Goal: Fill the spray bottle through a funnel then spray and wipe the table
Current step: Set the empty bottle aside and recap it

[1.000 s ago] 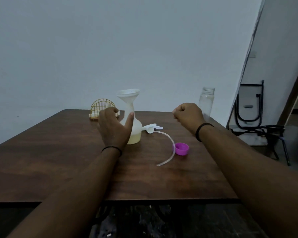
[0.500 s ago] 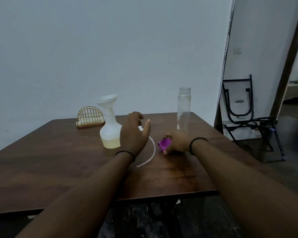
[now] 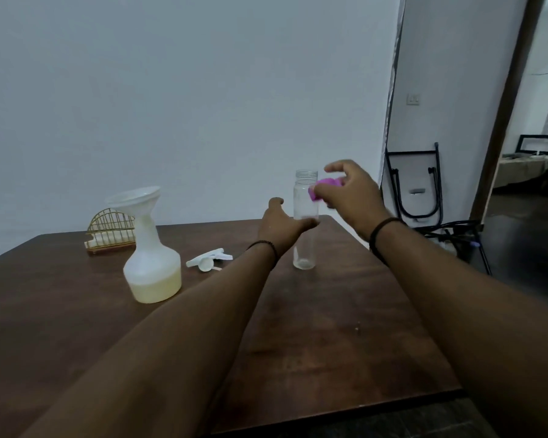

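Spray bottle (image 3: 152,273) upright on counter (image 3: 329,343), left of centre, funnel (image 3: 137,200) seated in neck, pale yellow fill low. Sprayer head (image 3: 208,259) lying loose beside it. Left hand (image 3: 282,227) wrapped round emptied clear bottle (image 3: 305,248). Right hand (image 3: 350,194) pinching purple cap (image 3: 326,186) just beside its mouth. Step judged: capping emptied bottle, filling apparently done. Next: seat cap square on threads, twist; then pull funnel, refit sprayer.

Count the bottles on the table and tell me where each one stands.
2. The spray bottle, with the funnel in its neck, stands left of centre. The clear bottle stands uncapped near the far right edge, the left hand around it. None looks hidden.
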